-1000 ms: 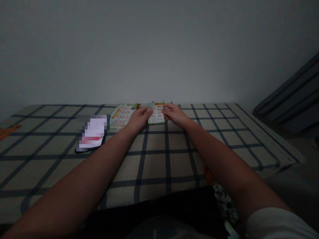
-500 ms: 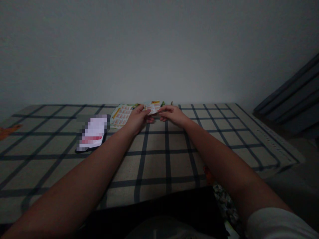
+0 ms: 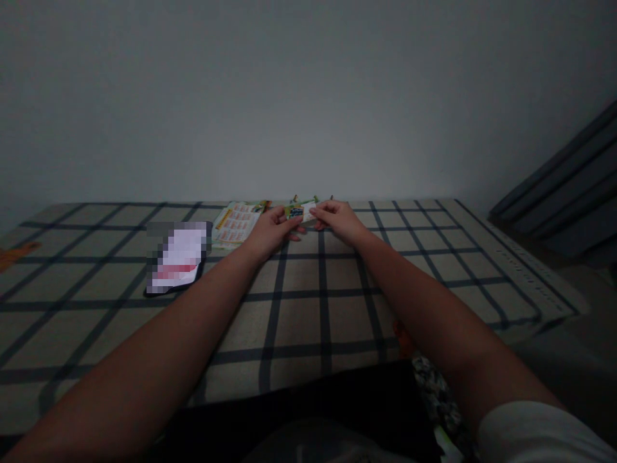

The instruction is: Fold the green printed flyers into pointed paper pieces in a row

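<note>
Held printed piece [image 3: 303,212]: thin, paper-like; too small and dim in this view to be sure whether it is coated. Printed sheet [image 3: 236,225]: thin, smooth, paper-like. Table cover [image 3: 299,321]: matt cloth, softly textured, its dark stripes flat in the fabric. Phone [image 3: 180,257]: smooth dark edge, face pixelated. Wall [image 3: 308,96]: smooth, matt, even. Person's sleeve [image 3: 535,427]: pale, matt, soft cloth. Dark lap cloth [image 3: 308,392]: matt throughout.

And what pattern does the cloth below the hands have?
The cloth has dark bluish lines crossing in checks on a paler ground, seen in the head view.
</note>
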